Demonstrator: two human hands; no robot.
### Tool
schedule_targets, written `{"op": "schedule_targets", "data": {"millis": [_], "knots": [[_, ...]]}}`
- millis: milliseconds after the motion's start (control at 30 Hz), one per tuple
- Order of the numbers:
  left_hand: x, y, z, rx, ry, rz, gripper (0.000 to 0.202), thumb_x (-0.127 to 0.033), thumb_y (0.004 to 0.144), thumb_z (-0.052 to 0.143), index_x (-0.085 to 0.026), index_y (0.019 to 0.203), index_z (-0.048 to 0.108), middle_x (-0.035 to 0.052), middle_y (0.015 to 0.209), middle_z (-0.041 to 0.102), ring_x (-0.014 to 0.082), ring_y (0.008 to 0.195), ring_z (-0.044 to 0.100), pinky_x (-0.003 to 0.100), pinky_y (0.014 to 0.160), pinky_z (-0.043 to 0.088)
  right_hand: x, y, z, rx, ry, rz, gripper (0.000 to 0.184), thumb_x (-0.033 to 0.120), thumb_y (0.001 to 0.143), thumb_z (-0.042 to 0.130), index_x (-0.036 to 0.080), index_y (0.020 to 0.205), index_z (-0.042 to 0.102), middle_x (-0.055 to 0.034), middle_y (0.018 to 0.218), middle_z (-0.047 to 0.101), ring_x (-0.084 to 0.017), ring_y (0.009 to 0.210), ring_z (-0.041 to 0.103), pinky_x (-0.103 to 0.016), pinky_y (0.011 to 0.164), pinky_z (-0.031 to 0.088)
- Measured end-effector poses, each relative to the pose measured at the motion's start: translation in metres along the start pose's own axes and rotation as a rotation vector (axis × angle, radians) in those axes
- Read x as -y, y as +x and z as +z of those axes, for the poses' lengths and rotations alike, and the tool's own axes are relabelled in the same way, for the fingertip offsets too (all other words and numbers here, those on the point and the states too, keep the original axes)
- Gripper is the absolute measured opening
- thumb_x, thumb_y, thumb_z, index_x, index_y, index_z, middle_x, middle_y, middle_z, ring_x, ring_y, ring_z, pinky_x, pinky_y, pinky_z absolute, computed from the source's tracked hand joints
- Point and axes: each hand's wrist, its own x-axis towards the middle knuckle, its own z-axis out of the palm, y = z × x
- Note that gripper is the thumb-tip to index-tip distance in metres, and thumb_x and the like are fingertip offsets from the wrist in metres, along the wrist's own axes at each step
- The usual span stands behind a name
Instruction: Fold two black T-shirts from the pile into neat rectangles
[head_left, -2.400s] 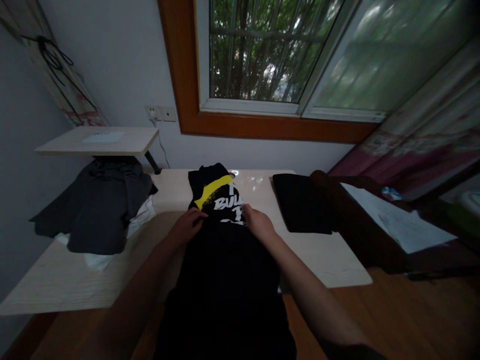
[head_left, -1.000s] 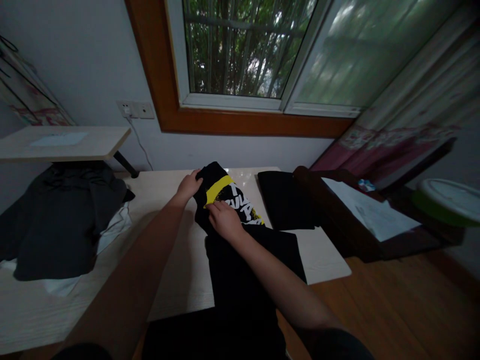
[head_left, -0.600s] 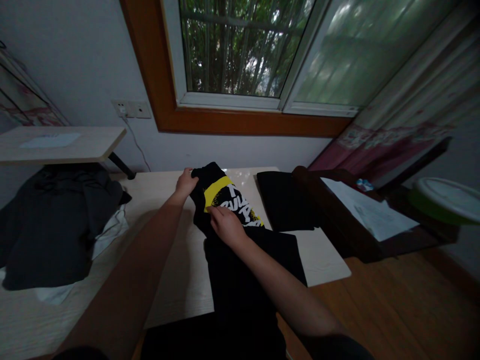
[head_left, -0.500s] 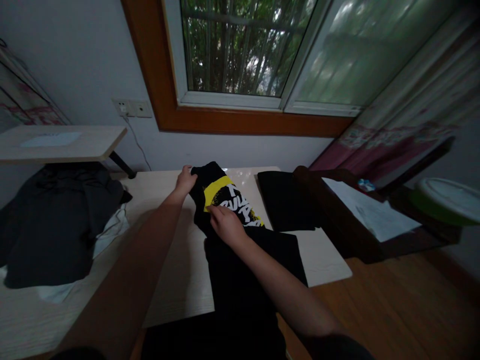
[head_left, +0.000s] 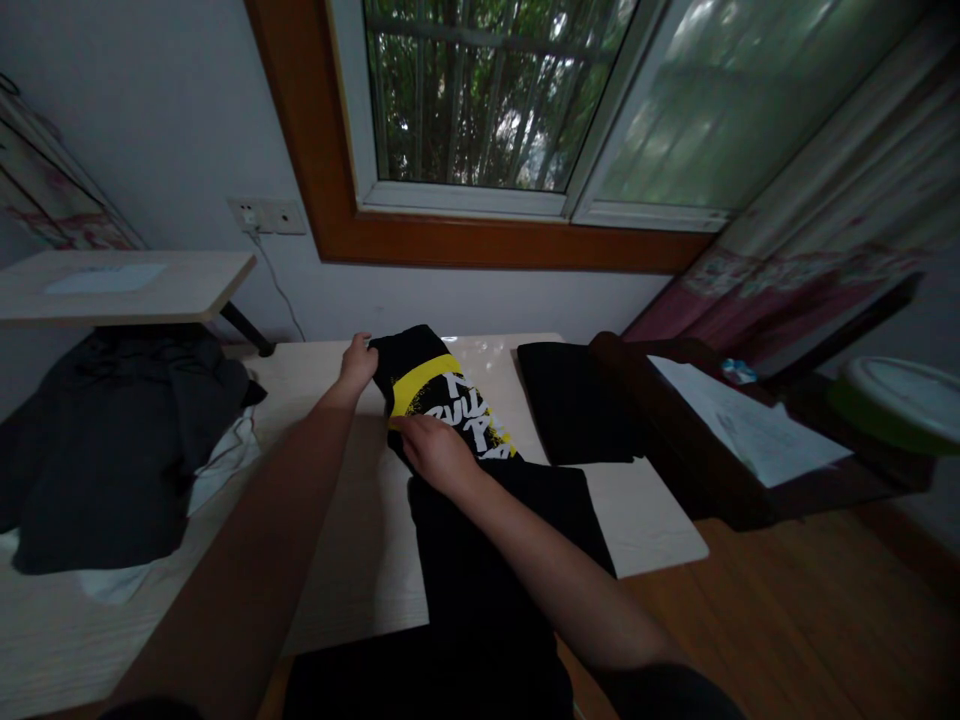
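A black T-shirt (head_left: 480,410) with a yellow band and white lettering lies partly folded on the pale table (head_left: 352,560). Its lower part spreads toward me and hangs over the front edge. My left hand (head_left: 358,363) pinches the shirt's far left corner. Lower down, my right hand (head_left: 435,452) is closed on the left edge of the printed part, beside the yellow band. Both hands keep the cloth close to the tabletop. The fingertips of my right hand are partly hidden.
A folded black garment (head_left: 574,400) lies to the right, beside a dark wooden chair (head_left: 637,400) bearing white paper (head_left: 742,420). Dark grey clothes (head_left: 127,450) are heaped on the left under a small raised shelf (head_left: 187,270). A window (head_left: 480,120) is behind.
Both hands have moved slightly left, drawing the printed upper part of the T-shirt with them. More of its lettering lies left of where it was. The other clothes have not moved.
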Motion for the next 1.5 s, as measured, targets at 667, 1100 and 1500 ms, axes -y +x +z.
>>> {"op": "schedule_targets", "data": {"millis": [667,1100,1500], "knots": [[0.009,-0.029,-0.005,-0.095,0.268,0.113,0.055,-0.037,0.087,0.061,-0.011,0.135,0.054,0.0219,0.130,0.064,0.0345,0.129,0.057,0.045,0.111,0.040,-0.031,-0.004,-0.017,0.014,0.024,0.050,0.026,0.023,0.101,0.053,0.020,0.121,0.070,-0.0083,0.113,0.072,-0.021,0.105,0.066,-0.031,0.096,0.048],[-0.005,-0.069,-0.017,0.252,0.063,0.069,0.095,-0.027,0.070,0.083,-0.017,0.151,0.036,0.0181,0.132,0.067,0.0337,0.120,0.066,0.039,0.100,0.050,-0.132,-0.051,-0.054,0.125,0.092,0.418,0.044,0.027,0.092,0.066,0.019,0.134,0.061,-0.0115,0.118,0.061,-0.020,0.098,0.064,-0.032,0.095,0.048],[0.016,-0.019,-0.014,-0.016,0.092,0.062,0.065,-0.024,0.083,0.070,-0.018,0.144,0.049,0.0133,0.116,0.074,0.0271,0.108,0.071,0.034,0.093,0.052,-0.109,-0.061,-0.046,0.405,0.726,0.230,0.047,0.047,0.091,0.066,0.024,0.133,0.062,-0.0002,0.095,0.062,-0.014,0.082,0.056,-0.028,0.080,0.047]]}}
